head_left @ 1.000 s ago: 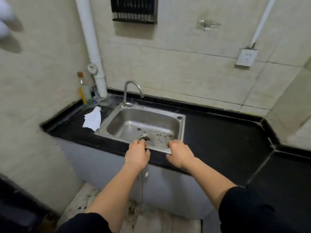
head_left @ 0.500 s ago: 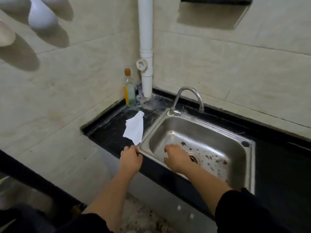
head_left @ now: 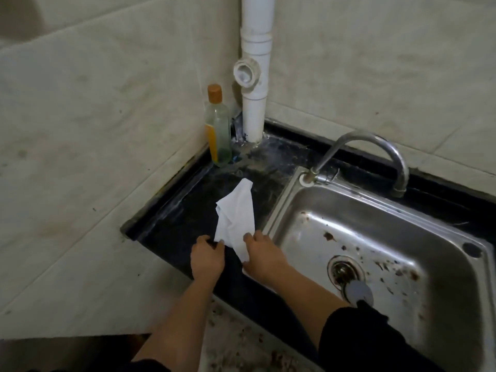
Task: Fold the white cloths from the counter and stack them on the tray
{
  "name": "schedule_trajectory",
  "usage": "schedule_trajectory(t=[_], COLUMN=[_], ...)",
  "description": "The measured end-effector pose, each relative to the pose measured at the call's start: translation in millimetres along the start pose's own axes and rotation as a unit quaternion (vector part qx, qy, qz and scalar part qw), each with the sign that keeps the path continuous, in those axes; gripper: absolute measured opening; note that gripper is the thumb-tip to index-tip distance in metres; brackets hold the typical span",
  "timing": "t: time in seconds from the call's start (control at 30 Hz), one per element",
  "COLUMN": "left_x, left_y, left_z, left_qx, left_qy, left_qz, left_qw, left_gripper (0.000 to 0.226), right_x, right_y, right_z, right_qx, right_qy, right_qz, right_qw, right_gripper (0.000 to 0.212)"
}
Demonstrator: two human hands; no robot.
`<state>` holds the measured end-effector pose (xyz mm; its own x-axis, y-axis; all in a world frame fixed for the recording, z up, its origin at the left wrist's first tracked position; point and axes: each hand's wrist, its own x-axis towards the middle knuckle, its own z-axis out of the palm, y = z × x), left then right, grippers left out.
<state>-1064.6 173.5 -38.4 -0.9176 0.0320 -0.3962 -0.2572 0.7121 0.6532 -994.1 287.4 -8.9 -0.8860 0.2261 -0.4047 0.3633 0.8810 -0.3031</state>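
As the left hand (head_left: 208, 257) and right hand (head_left: 261, 257) pinch its near end, the cloth (head_left: 236, 210) stretches away. Its tip points toward the pipe (head_left: 253, 116)

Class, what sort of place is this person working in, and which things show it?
Probably a small kitchen: a steel sink with a curved tap, set in a black counter, and a bottle by the tiled wall.

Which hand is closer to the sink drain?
Right. The right hand pinches the white cloth beside the sink rim, nearer the drain; the left hand pinches it farther away, over the counter.
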Motion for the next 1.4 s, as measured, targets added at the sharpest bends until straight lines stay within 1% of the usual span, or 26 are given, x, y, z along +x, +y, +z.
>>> schedule_trajectory(t=[0.1,0.17,0.23,0.27,0.3,0.37,0.43,0.47,0.5,0.57,0.6,0.67,0.7,0.73,0.77,0.9,1.0,1.07,1.1,1.2,1.27,1.3,1.4], left_x=[13,16,17,15,15,6,-13,-24,-37,-66,-80,-116,-128,-144,-163,-243,-300,-349,-370,-438,-486,-509,-558], left_y=[5,10,15,20,25,39,57,66,75,92,99,113,117,122,128,144,149,147,145,141,139,138,137], left_z=[6,7,5,4,2,-2,-5,-7,-6,-2,1,12,17,23,32,74,106,132,143,169,184,193,215], left_qx=[-0.018,-0.032,-0.043,-0.052,-0.068,-0.131,-0.218,-0.254,-0.284,-0.298,-0.292,-0.281,-0.278,-0.267,-0.25,-0.196,-0.151,-0.146,-0.149,-0.128,-0.1,-0.088,-0.066], left_qy=[-0.01,-0.02,-0.017,-0.014,-0.007,0.004,-0.002,-0.013,-0.026,-0.055,-0.065,-0.096,-0.109,-0.126,-0.147,-0.219,-0.242,-0.294,-0.315,-0.389,-0.457,-0.481,-0.526], left_qz=[-0.006,-0.018,-0.031,-0.037,-0.04,-0.032,-0.016,-0.005,0.009,0.05,0.074,0.135,0.157,0.18,0.203,0.292,0.323,0.349,0.355,0.362,0.366,0.369,0.377], left_qw=[1.0,0.999,0.998,0.998,0.997,0.991,0.976,0.967,0.958,0.952,0.951,0.945,0.942,0.938,0.935,0.91,0.902,0.878,0.867,0.837,0.804,0.79,0.76], left_gripper=[0.041,0.033,0.027,0.026,0.026,0.022,0.015,0.014,0.015,0.018,0.019,0.02,0.019,0.018,0.018,0.028,0.03,0.021,0.017,0.019,0.017,0.019,0.029], right_x=[13,18,20,18,18,8,-10,-19,-31,-61,-75,-114,-128,-148,-172,-269,-344,-404,-430,-506,-558,-585,-643], right_y=[3,6,9,11,13,21,33,40,49,67,76,101,111,123,137,185,215,237,246,268,281,287,300], right_z=[7,6,-1,-8,-15,-32,-52,-60,-69,-86,-92,-102,-104,-107,-108,-98,-84,-68,-61,-39,-22,-12,7], right_qx=[-0.014,0.017,0.095,0.149,0.205,0.316,0.423,0.486,0.559,0.702,0.746,0.797,0.81,0.817,0.817,0.795,0.784,0.783,0.785,0.792,0.786,0.775,0.736], right_qy=[0.004,0.009,0.019,0.034,0.055,0.11,0.152,0.163,0.166,0.159,0.161,0.183,0.19,0.197,0.205,0.231,0.261,0.297,0.317,0.374,0.413,0.437,0.484], right_qz=[0.007,0.013,0.034,0.054,0.073,0.111,0.142,0.151,0.154,0.138,0.13,0.127,0.13,0.132,0.133,0.135,0.16,0.182,0.193,0.206,0.216,0.222,0.255], right_qw=[1.0,1.0,0.995,0.987,0.974,0.936,0.882,0.846,0.798,0.681,0.633,0.561,0.54,0.525,0.522,0.545,0.539,0.515,0.497,0.436,0.406,0.4,0.399], right_gripper=[0.04,0.03,0.02,0.014,0.01,0.014,0.015,0.018,0.019,0.013,0.008,0.007,0.011,0.015,0.019,0.036,0.039,0.03,0.026,0.023,0.022,0.018,0.011])
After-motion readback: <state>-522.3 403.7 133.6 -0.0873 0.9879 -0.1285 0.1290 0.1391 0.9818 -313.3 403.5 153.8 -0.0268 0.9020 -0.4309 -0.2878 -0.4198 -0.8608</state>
